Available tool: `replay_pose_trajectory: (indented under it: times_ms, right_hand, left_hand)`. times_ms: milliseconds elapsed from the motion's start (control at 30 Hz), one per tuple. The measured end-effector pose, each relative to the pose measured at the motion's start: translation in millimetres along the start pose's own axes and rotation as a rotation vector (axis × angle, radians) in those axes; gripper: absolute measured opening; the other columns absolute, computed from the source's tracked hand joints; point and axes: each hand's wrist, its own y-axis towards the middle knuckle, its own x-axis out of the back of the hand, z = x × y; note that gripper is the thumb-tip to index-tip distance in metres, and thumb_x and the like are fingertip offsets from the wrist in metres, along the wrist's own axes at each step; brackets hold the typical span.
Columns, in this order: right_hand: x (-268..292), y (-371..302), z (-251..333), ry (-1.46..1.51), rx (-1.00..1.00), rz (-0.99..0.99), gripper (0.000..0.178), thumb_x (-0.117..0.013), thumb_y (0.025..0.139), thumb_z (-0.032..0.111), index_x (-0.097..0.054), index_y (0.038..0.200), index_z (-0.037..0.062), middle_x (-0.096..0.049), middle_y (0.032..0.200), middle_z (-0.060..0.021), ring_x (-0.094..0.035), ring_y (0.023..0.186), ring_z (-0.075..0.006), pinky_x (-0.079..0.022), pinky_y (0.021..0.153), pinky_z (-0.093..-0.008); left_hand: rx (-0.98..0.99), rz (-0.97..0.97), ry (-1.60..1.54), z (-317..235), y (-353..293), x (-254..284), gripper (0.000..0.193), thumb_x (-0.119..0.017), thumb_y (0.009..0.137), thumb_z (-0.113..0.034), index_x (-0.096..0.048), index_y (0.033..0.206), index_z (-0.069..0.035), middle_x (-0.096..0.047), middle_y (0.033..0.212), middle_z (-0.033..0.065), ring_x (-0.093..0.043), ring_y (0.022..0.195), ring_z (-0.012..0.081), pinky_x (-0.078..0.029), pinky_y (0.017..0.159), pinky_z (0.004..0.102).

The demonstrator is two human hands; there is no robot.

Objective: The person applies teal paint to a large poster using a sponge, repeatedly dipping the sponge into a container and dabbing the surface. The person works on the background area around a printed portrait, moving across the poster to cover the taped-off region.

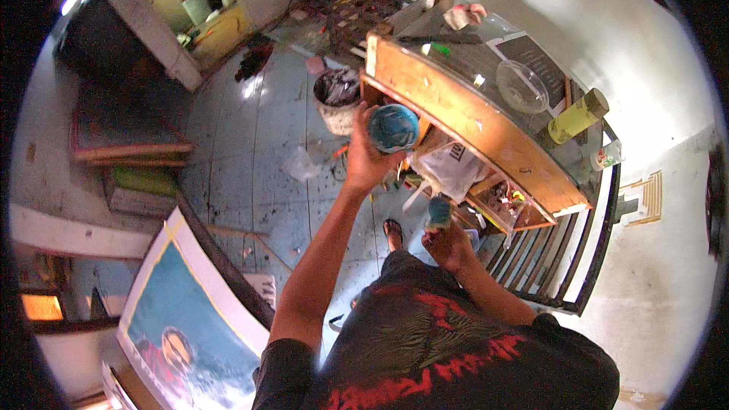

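Observation:
My left hand (366, 153) is closed round a small round tub of blue paint (392, 127), raised beside the wooden cabinet with its top tilted toward me. Lower and to the right, my right hand (448, 246) grips what looks like a wide paintbrush (439, 212); its blue-stained end points up and away from me. Brush and tub are apart. A painting (190, 288) leans at the lower left, with a blue ground, a figure in red and yellow tape along its border.
A wooden cabinet (471, 125) with filled shelves stands ahead to the right. On it are a yellow-green canister (579, 116), a clear round lid (522, 85) and a crumpled cloth (465, 15). A paint-smeared bucket (338, 118) stands on the blue floor (250, 152).

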Motion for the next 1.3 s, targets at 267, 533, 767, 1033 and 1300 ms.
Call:
replay_pose_trajectory:
  times_ms: [267, 533, 767, 1033, 1300]
  right_hand:
    - [108, 61, 38, 0.689, -0.226, -0.212, 0.035, -0.063, 0.093, 0.041, -0.064, 0.107, 0.0097, -0.070, 0.098, -0.0084, -0.066, 0.087, -0.0267, -0.052, 0.081, -0.0416]
    - [118, 91, 64, 0.591, -0.121, -0.250, 0.030, -0.054, 0.098, 0.037, -0.061, 0.111, 0.0119, -0.068, 0.102, -0.0081, -0.063, 0.091, -0.0251, -0.050, 0.081, -0.0405]
    - [122, 126, 64, 0.544, -0.151, -0.195, 0.031, -0.054, 0.097, 0.035, -0.061, 0.112, 0.0090, -0.067, 0.099, -0.0103, -0.062, 0.090, -0.0257, -0.050, 0.083, -0.0414]
    - [123, 184, 49, 0.554, -0.825, 0.212, 0.028, -0.055, 0.096, 0.031, -0.062, 0.107, 0.0058, -0.065, 0.098, -0.0099, -0.062, 0.086, -0.0230, -0.052, 0.077, -0.0375]
    - [-44, 272, -40, 0.200, -1.051, 0.686, 0.020, -0.055, 0.098, 0.020, -0.061, 0.099, 0.0006, -0.063, 0.093, -0.0093, -0.058, 0.089, -0.0217, -0.048, 0.085, -0.0349]
  left_hand:
    - [-0.044, 0.136, 0.258, 65, 137, -152, 0.127, -0.097, 0.050, -0.024, -0.020, 0.149, -0.001, -0.044, 0.142, 0.0217, -0.050, 0.125, 0.0379, -0.040, 0.107, 0.0444]
    - [-0.030, 0.247, 0.388, 100, 168, -227, 0.127, -0.094, 0.053, -0.029, -0.019, 0.151, -0.001, -0.047, 0.142, 0.0158, -0.036, 0.137, 0.0366, -0.022, 0.115, 0.0555]
    - [-0.007, 0.196, 0.492, 124, 179, -236, 0.134, -0.095, 0.046, -0.040, -0.021, 0.150, 0.000, -0.035, 0.150, 0.0185, -0.031, 0.141, 0.0380, -0.022, 0.117, 0.0516]
    - [0.019, 0.016, 0.317, 67, 57, -44, 0.065, -0.082, 0.072, -0.029, -0.054, 0.124, -0.002, -0.057, 0.125, 0.0202, -0.052, 0.121, 0.0382, -0.041, 0.104, 0.0478]
    - [0.616, -1.283, 0.924, -26, -314, 200, 0.031, -0.077, 0.074, -0.010, -0.068, 0.103, -0.006, -0.067, 0.102, 0.0130, -0.063, 0.099, 0.0323, -0.050, 0.087, 0.0398]
